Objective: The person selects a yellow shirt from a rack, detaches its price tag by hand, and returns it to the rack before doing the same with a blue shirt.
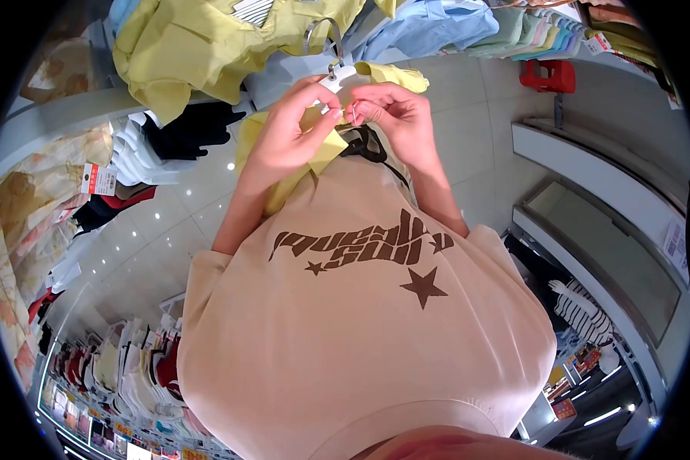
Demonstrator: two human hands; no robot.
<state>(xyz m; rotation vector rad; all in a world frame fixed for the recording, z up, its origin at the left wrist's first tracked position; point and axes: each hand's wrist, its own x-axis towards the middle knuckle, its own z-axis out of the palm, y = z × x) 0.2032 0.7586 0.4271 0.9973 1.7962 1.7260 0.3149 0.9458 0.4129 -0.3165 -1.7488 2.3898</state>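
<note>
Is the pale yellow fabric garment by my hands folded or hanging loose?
Hanging loose, it seems: the yellow garment droops unevenly past your left hand; your beige printed shirt hides part.

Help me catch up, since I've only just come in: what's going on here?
Someone is working with both bare hands at a yellow garment that appears to be on a white hanger. The right hand pinches something thin, too small to identify. The left hand is close beside it, thumb and forefinger near each other. Beyond the hands are more clothes, including yellow clothing and blue clothing.
</note>
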